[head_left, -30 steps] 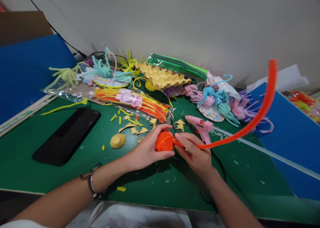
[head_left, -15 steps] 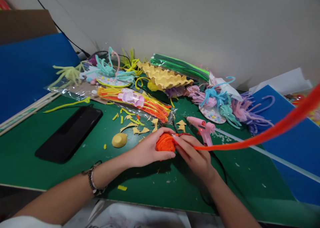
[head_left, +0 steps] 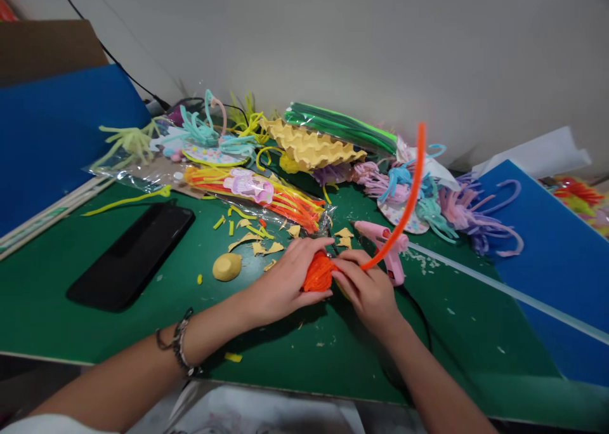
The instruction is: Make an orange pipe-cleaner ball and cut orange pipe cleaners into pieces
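Observation:
My left hand (head_left: 285, 282) is wrapped round an orange ball of wound pipe cleaner (head_left: 318, 274), thumb below and fingers above. From the right, my right hand (head_left: 368, 291) pinches an orange pipe cleaner (head_left: 410, 209) where it meets the ball; its free end curves upward. Just beyond the right hand a pink glue gun (head_left: 387, 247) lies on the table with a long glue stick (head_left: 457, 270) behind it. A cut egg-carton cup (head_left: 227, 267) sits left of the ball. The ball's underside is hidden.
A black phone (head_left: 130, 256) lies at the left. Carton scraps (head_left: 259, 248) and yellow bits lie ahead of my hands. Further back are a bag of orange and yellow pipe cleaners (head_left: 285, 199), an egg carton (head_left: 311, 145) and pastel pipe-cleaner pieces (head_left: 457, 205). Blue boards (head_left: 537, 231) border the table.
The orange pipe cleaner's free end has swung from stretching far right to curving upward. The ball has turned slightly in my left hand, and my right hand has shifted a little.

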`<action>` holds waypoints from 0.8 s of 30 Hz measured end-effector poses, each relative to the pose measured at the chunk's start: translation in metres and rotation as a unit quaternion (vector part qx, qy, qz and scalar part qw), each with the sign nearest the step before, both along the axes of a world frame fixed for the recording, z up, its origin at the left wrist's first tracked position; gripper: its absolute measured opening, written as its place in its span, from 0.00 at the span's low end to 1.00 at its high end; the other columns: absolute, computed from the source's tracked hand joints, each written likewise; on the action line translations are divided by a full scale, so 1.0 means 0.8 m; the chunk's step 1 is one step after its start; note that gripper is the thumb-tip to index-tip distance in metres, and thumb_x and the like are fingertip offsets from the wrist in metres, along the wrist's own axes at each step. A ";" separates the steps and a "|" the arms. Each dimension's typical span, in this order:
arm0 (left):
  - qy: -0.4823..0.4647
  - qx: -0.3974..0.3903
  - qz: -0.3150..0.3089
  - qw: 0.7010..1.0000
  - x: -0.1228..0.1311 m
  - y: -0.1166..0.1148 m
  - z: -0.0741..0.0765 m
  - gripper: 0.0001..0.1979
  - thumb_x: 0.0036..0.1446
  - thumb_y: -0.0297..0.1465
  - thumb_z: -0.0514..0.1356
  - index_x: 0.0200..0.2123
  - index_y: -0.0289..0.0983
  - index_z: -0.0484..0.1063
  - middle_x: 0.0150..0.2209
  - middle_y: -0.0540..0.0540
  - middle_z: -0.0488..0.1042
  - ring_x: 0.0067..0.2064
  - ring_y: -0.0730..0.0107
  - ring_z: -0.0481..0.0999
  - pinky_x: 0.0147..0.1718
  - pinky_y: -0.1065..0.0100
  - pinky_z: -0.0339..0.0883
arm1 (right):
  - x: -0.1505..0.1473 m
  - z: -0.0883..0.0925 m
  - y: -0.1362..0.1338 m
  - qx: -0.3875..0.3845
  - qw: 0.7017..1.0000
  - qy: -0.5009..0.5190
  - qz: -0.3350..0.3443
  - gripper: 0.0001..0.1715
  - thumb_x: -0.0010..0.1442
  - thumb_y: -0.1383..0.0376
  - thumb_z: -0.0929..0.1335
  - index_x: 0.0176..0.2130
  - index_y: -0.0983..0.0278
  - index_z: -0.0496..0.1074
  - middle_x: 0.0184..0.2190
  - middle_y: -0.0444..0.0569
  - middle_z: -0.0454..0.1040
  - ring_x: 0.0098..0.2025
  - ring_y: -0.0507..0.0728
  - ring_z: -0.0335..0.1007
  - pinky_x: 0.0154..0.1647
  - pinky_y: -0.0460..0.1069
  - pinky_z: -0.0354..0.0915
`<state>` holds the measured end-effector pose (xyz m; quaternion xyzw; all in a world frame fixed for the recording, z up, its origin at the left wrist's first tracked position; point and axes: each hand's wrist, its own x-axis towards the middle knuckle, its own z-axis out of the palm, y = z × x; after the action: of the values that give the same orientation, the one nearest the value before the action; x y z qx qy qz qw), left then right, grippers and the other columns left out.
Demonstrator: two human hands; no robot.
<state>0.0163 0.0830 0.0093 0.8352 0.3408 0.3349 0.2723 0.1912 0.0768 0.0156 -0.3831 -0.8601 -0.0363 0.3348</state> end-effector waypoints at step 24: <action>-0.017 -0.088 0.033 0.995 -0.005 0.006 0.007 0.29 0.50 0.31 0.59 0.53 0.39 0.49 0.48 0.42 0.61 0.50 0.63 0.62 0.50 0.61 0.58 | -0.002 0.011 -0.005 -0.221 0.971 0.089 0.016 0.09 0.57 0.68 0.60 0.34 0.67 0.68 0.27 0.49 0.72 0.29 0.52 0.69 0.29 0.45 0.65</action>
<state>0.0124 0.0881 0.0147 0.7903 0.3918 0.3272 0.3389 0.1892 0.0730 0.0247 -0.4352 -0.8196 0.1944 0.3180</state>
